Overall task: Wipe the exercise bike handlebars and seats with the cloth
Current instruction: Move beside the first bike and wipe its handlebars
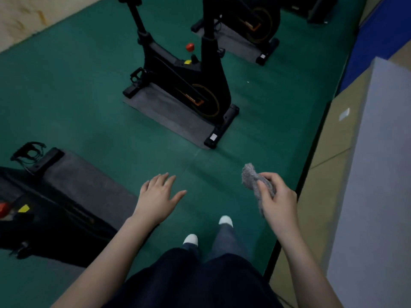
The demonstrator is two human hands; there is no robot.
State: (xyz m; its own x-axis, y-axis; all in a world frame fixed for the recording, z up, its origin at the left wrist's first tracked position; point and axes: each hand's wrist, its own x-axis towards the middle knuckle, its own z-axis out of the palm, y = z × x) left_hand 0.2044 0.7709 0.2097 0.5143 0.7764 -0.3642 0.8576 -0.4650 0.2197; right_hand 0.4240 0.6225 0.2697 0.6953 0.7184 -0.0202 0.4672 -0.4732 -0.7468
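The cloth [253, 177] is grey and bunched up in your right hand [278, 202]. Your thumb and fingers are curled round it and pinch it, and one fluffy end pokes up past your fingers. The cloth is up in the air, on your side of the black exercise bike [184, 85] and a little to the right of it. It does not touch the bike.

Your left hand [158, 196] is spread flat, with the fingers straight and a bit apart. It holds nothing and touches nothing. It hangs over the green floor [89, 90], on your side of the bike too, and well apart from it.

The bike stands on a grey mat [164, 112]. It has a red knob [190, 47] near the top of its frame. A second bike [255, 23] stands behind it, farther from you. A third bike [44, 214] is to the left of it, close by your left arm. Your white shoes [225, 220] are on the green floor, nearer to you than the bike. A pale wall [378, 174] runs along to the right of the bike.
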